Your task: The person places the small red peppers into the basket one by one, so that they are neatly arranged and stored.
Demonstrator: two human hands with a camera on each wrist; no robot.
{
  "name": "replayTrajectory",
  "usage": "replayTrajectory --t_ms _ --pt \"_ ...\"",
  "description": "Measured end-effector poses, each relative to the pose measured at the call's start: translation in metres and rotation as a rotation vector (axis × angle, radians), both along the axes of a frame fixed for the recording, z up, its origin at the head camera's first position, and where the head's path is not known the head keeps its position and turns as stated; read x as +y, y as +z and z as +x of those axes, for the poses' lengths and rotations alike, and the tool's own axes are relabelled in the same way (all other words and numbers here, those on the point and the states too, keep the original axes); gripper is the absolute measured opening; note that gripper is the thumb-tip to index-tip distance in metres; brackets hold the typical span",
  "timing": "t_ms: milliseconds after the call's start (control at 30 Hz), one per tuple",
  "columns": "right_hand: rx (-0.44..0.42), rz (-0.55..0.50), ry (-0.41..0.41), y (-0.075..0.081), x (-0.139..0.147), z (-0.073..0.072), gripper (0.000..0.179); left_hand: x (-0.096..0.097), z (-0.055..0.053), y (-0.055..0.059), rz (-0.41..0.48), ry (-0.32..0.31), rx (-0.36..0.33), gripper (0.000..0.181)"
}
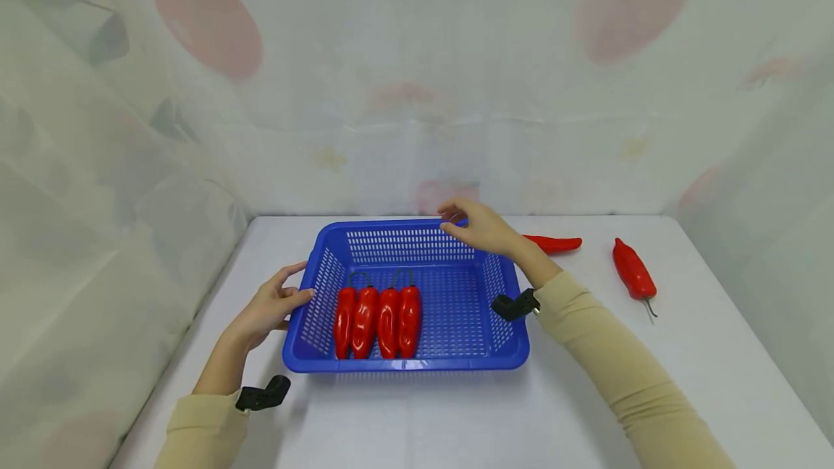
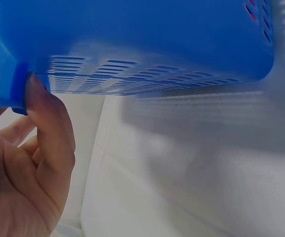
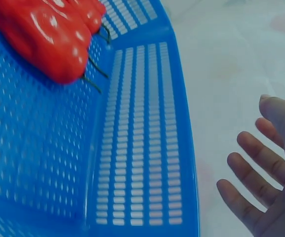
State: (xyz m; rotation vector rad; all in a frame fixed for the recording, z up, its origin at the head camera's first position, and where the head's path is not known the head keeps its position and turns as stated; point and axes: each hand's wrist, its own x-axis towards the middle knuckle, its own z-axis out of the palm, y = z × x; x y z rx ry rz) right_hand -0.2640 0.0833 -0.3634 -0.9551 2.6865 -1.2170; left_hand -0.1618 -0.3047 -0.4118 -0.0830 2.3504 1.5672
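A blue plastic basket (image 1: 407,365) with slotted walls stands on the white table. Several red peppers (image 1: 388,320) lie side by side in its left half, green stems toward the far wall. My left hand (image 1: 270,306) holds the basket's left rim, and the left wrist view shows its fingers (image 2: 51,128) bent against the rim's edge. Above the far right part of the rim hovers my right hand (image 1: 478,226), with nothing in it. In the right wrist view, its fingers (image 3: 256,177) are spread and relaxed, apart from the basket wall.
Right of the basket, a red pepper (image 1: 560,244) lies partly hidden behind the right forearm. Another red pepper (image 1: 635,273) lies farther right, stem toward the near side. A patterned pale sheet (image 1: 404,158) hangs behind the table and along both sides.
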Motion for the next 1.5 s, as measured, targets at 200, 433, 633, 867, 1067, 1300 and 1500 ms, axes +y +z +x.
replayTrajectory --t_ms 200,433,633,867,1067,1300,1500 --pt "-0.026 -0.028 -0.075 0.001 0.02 -0.007 0.035 0.001 0.001 0.001 -0.002 0.005 0.0 0.072" --pt "-0.023 -0.073 -0.175 0.001 0.043 -0.012 0.038 0.001 0.002 0.001 0.004 0.005 0.002 0.072" --pt "-0.029 -0.071 -0.247 -0.005 0.062 -0.016 0.039 0.0 0.002 0.001 0.011 0.004 0.003 0.073" --pt "-0.033 -0.056 -0.297 -0.019 0.087 -0.023 0.041 0.001 0.002 0.001 0.009 0.003 0.004 0.073" --pt "-0.082 -0.048 -0.357 -0.035 0.107 -0.025 0.046 0.001 0.002 0.002 -0.01 0.007 0.01 0.073" --pt "-0.15 -0.017 -0.409 -0.051 0.126 -0.022 0.049 0.001 0.002 0.002 -0.024 0.011 0.015 0.072" --pt "-0.178 0.01 -0.453 -0.064 0.137 -0.019 0.051 0.0 0.001 0.001 -0.027 0.01 0.014 0.073"
